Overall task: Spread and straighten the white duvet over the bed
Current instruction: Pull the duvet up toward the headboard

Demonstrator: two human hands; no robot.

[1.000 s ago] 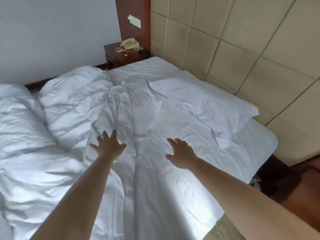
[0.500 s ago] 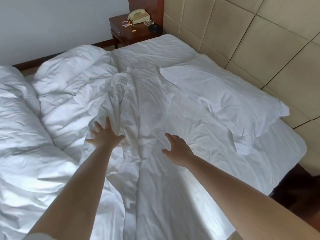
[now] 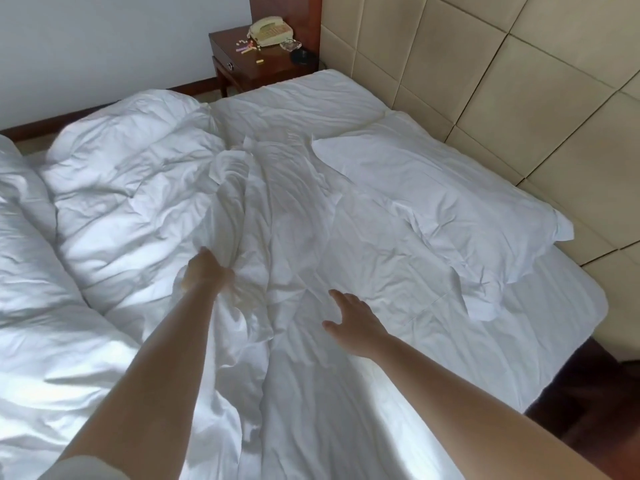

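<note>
The white duvet [image 3: 131,202] lies bunched and creased over the left half of the bed [image 3: 540,337]. A thinner, rumpled part of it runs up the middle toward the headboard. My left hand [image 3: 207,273] grips a gathered fold at that rumpled edge, its fingers curled into the cloth and partly hidden. My right hand [image 3: 351,318] reaches over the flatter white cloth to the right, fingers spread and relaxed, holding nothing. A flat white pillow [image 3: 443,202] lies askew at the head end.
A padded beige headboard [image 3: 519,81] lines the right side. A dark wooden nightstand [image 3: 256,69] at the far corner carries a cream telephone [image 3: 270,29] and small bits. Another white bedding heap [image 3: 24,271] lies at the far left. Dark floor [image 3: 588,403] shows at the right.
My left hand went from spread fingers over the duvet to curling into a fold and gripping it. My right hand stayed spread. The view tipped further down over the bed.
</note>
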